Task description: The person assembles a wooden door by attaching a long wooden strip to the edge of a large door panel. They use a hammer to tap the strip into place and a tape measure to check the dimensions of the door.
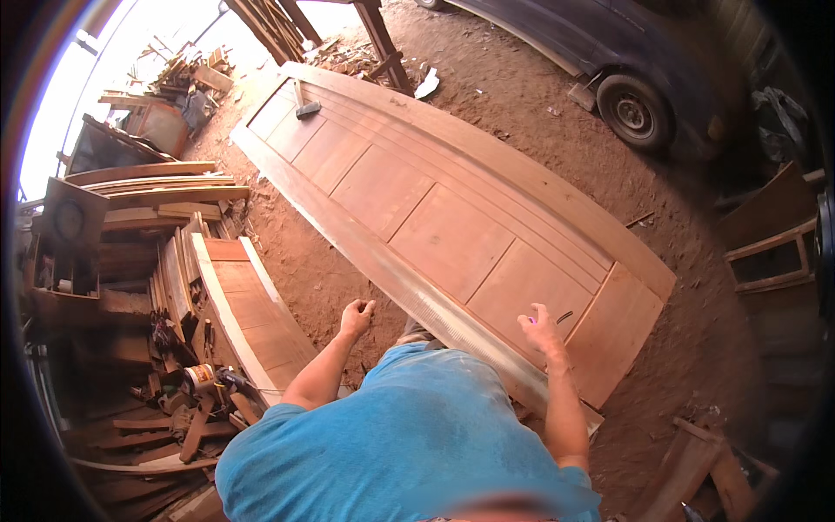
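Note:
A long wooden door panel [417, 196] lies flat before me, with grooved lines and rectangular sections. Over its near right end hovers or rests my right hand [543, 332]; which of the two I cannot tell. Its fingers are bent around a small purple thing [532, 320], mostly hidden. Beside that hand is a short dark curved piece [564, 317]. My left hand [357, 318] is held apart from the panel's near edge, fingers curled, and what is inside it, if anything, is hidden. At the far end of the panel a hammer [306, 110] lies on the wood.
At the left, a smaller panelled door [248, 291] leans beside stacked boards [156, 196] and scrap wood. A tub [199, 376] stands among tools there. A dark vehicle [639, 87] is parked at the far right. Wooden posts [383, 48] rise behind the panel, and a wooden frame [770, 261] is at right.

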`<state>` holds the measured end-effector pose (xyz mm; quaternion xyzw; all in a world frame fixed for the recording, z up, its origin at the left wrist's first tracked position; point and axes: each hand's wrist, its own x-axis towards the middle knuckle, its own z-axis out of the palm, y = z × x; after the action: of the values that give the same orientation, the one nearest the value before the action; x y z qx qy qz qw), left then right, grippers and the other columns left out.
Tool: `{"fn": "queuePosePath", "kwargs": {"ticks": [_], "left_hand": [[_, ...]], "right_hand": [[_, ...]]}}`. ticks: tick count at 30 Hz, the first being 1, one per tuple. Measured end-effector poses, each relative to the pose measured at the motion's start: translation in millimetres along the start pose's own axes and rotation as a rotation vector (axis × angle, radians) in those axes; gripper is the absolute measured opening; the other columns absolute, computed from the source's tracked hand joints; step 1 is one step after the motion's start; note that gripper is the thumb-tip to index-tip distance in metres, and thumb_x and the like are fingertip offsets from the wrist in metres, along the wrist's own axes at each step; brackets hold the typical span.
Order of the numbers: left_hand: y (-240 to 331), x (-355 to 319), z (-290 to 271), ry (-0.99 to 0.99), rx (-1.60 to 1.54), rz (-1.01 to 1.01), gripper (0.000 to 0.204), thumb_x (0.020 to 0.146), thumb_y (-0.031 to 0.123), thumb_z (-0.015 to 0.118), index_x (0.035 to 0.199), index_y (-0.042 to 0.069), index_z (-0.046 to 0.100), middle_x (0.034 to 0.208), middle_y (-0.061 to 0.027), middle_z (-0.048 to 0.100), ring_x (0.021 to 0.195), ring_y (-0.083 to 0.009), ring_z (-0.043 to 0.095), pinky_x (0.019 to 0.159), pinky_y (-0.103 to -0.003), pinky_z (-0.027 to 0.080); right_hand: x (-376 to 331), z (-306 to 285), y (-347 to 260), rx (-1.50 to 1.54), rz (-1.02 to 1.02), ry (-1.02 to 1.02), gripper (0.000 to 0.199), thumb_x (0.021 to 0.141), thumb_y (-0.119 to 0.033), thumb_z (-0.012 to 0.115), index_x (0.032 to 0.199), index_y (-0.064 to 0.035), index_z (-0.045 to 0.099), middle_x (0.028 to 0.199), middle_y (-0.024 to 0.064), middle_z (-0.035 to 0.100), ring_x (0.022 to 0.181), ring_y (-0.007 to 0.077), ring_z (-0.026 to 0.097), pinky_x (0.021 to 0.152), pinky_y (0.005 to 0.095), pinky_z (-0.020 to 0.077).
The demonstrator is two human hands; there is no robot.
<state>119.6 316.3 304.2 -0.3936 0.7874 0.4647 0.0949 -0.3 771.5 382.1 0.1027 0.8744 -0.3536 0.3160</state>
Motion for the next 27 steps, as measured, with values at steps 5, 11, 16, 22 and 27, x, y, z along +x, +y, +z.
{"fn": "queuePosePath", "kwargs": {"ticks": [5,11,16,22,27], "left_hand": [[16,50,-17,0.029,-0.09,0.183,0.032,0.092,0.03,0.07,0.089,-0.002,0.069,0.073,-0.0047,0.068,0.062,-0.011,0.061,0.059,-0.028,0.05],[29,109,-41,-0.074,-0.189,0.223,0.039,0.098,0.031,0.062,0.071,0.004,0.059,0.062,-0.0007,0.055,0.056,-0.0091,0.049,0.052,-0.027,0.042],[26,147,-59,-0.117,-0.267,0.255,0.033,0.097,0.033,0.064,0.08,0.004,0.059,0.068,-0.0013,0.058,0.058,-0.0081,0.051,0.053,-0.025,0.043],[87,149,-30,-0.291,-0.159,0.448,0.024,0.096,0.024,0.066,0.098,0.0,0.065,0.077,-0.0023,0.064,0.069,-0.0086,0.058,0.061,-0.024,0.048],[197,59,35,-0.44,0.341,0.925,0.044,0.083,0.028,0.077,0.118,0.006,0.064,0.117,-0.0149,0.06,0.103,-0.0297,0.062,0.086,-0.038,0.052]], "right_hand": [[35,57,-57,0.202,-0.138,0.125,0.07,0.083,-0.042,0.071,0.135,-0.0009,0.048,0.117,0.0252,0.063,0.107,0.0332,0.063,0.092,0.0419,0.0495],[68,132,-100,0.057,-0.424,0.478,0.051,0.082,-0.023,0.072,0.124,-0.0021,0.054,0.099,0.0186,0.066,0.098,0.0331,0.063,0.091,0.0435,0.0493],[34,148,-122,0.199,-0.367,0.526,0.046,0.084,-0.024,0.069,0.123,-0.0032,0.057,0.118,0.0181,0.055,0.114,0.037,0.054,0.101,0.0438,0.0448],[7,151,-113,0.097,-0.291,0.751,0.045,0.083,-0.022,0.071,0.121,-0.0031,0.057,0.126,0.0214,0.051,0.119,0.0407,0.049,0.101,0.0477,0.0424],[-1,122,-131,0.088,-0.459,0.835,0.038,0.083,-0.022,0.071,0.114,-0.0026,0.061,0.124,0.0222,0.053,0.117,0.0398,0.05,0.101,0.0485,0.041]]}}
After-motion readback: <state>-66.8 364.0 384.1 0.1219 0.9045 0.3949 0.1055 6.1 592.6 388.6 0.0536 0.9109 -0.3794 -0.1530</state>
